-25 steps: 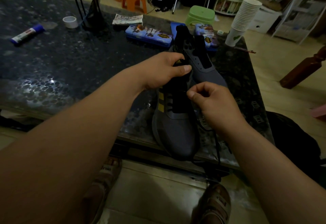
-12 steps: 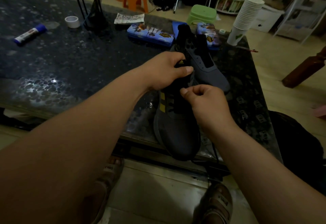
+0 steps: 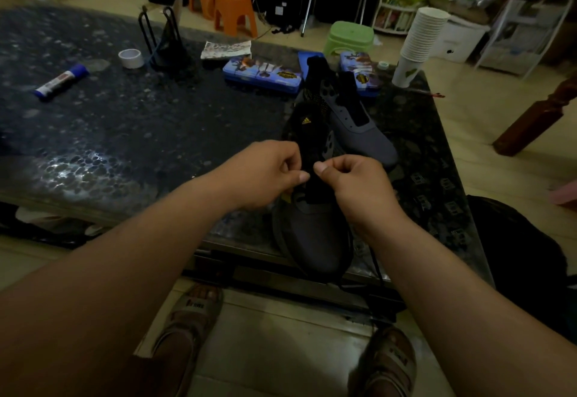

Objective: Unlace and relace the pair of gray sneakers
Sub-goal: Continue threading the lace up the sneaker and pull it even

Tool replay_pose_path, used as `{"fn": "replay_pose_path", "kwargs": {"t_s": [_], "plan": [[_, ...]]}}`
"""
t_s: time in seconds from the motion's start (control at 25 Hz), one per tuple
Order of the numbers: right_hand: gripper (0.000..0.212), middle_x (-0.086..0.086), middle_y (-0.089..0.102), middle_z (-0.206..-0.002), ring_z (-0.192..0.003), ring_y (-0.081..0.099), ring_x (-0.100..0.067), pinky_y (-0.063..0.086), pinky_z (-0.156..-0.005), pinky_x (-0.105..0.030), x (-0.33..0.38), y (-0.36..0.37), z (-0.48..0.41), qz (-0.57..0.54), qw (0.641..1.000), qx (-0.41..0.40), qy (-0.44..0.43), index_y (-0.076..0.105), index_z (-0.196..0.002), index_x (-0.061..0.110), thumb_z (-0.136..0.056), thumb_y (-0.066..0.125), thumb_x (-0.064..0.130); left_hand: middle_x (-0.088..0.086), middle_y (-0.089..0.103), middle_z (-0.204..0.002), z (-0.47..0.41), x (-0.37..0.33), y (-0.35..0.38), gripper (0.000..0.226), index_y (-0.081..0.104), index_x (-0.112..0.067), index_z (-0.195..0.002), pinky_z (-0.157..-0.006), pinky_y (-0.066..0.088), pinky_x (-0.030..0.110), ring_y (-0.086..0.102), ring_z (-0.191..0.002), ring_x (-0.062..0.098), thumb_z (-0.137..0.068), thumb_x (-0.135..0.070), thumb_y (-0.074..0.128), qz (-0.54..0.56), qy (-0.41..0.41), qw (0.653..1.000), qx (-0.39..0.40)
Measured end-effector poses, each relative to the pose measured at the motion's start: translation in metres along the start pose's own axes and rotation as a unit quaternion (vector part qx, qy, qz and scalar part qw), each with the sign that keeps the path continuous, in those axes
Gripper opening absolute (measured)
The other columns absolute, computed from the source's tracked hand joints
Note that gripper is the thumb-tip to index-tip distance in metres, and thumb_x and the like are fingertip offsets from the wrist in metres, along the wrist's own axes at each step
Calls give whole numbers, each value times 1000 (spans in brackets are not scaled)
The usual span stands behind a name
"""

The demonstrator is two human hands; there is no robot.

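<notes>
Near sneaker point(image 3: 312, 234) on desk point(image 3: 125, 134) edge, toe overhanging; 2nd sneaker point(image 3: 365, 134) just behind. Left grip point(image 3: 265, 175) & right grip point(image 3: 352, 181) both pinch, prob. black lace point(image 3: 376, 268), over tongue.

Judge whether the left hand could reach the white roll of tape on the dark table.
Probably yes: only bare dark tabletop lies between the left hand and the white roll of tape, but it is pinching the black lace.

Yellow 3-bar Adidas logo point(image 3: 305, 121) on the black tongue of the near sneaker point(image 3: 312, 234); sandal strap point(image 3: 195, 304) lettering too blurred to read.
</notes>
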State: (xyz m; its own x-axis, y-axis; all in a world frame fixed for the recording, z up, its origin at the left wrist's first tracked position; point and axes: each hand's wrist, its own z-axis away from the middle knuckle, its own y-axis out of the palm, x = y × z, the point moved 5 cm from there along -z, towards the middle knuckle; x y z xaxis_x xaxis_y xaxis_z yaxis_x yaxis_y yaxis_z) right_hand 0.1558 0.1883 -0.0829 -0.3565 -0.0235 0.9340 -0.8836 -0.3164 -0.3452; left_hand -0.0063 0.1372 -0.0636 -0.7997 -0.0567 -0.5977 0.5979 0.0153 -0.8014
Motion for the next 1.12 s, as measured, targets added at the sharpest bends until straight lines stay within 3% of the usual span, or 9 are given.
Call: {"fn": "replay_pose_path", "kwargs": {"t_s": [0.12,0.32,0.44,0.52,0.56,0.64,0.76,0.92,1.12], "plan": [[18,-5,77,-84,-85,75,-18,60,-82,-40,-2,0,-1,-8,1000,19,5,76,-87,16,-97,71,31,-4,72,-77,0,1,2,17,62,-23,-87,-60,44,23,59,-64,-1,-101,-31,64,68,5,998,10],[25,2,65,-67,-47,48,-7,37,-45,-24,-2,-16,-8,-34,997,50,56,69,-92,14,-105,58,33,9,75,-87,-4,18,-8,21,58,-13,-83,-78,54,36,68,-78,18,-103,-10,54,306,-76,949,-3],[20,1,70,-79,-52,48,-10,36,-46,-25,-1,-40,-11,-32,996,38,71,67,-95,15,-104,61,31,15,77,-95,-5,30,-29,14,55,-7,-95,-88,61,41,75,-90,26,-100,-7,42,524,-115,838,-98],[10,0,72,-83,-53,48,-10,38,-48,-25,0,-48,-12,-64,995,34,72,68,-98,15,-101,64,24,12,66,-75,-6,30,-30,16,52,-5,-91,-82,63,47,70,-70,26,-100,-8,39,640,-123,751,-106],[7,0,73,-85,-54,50,-9,40,-48,-24,1,-49,-14,-71,994,38,70,69,-102,15,-100,66,21,7,56,-67,-5,30,-28,17,49,-10,-87,-70,61,45,59,-56,21,-101,-11,40,623,-133,764,-103],[12,-2,74,-90,-60,55,-10,45,-53,-25,4,-48,-17,-53,996,51,53,70,-109,16,-97,70,16,1,49,-67,-5,32,-22,21,46,-17,-86,-54,44,34,43,-51,14,-104,-25,52,415,-138,896,-83],[18,-5,72,-96,-71,59,-12,49,-63,-27,8,-50,-20,-30,998,53,24,71,-110,18,-94,71,11,-3,68,-81,-1,27,-14,29,61,-21,-96,-60,44,29,61,-68,11,-96,-50,66,54,-89,994,11],[23,-1,74,-98,-78,61,-12,48,-64,-23,12,-55,-19,-28,998,51,14,70,-107,19,-94,66,1,-12,60,-61,6,27,-17,26,70,-22,-83,-54,40,19,52,-53,2,-98,-42,67,101,-73,990,58],[23,-1,75,-97,-74,61,-12,51,-63,-23,8,-51,-18,-50,996,60,33,71,-106,18,-94,65,-1,2,69,-77,-2,44,-30,23,56,-17,-80,-61,43,28,53,-65,14,-102,-19,53,387,-168,895,-144]]}}
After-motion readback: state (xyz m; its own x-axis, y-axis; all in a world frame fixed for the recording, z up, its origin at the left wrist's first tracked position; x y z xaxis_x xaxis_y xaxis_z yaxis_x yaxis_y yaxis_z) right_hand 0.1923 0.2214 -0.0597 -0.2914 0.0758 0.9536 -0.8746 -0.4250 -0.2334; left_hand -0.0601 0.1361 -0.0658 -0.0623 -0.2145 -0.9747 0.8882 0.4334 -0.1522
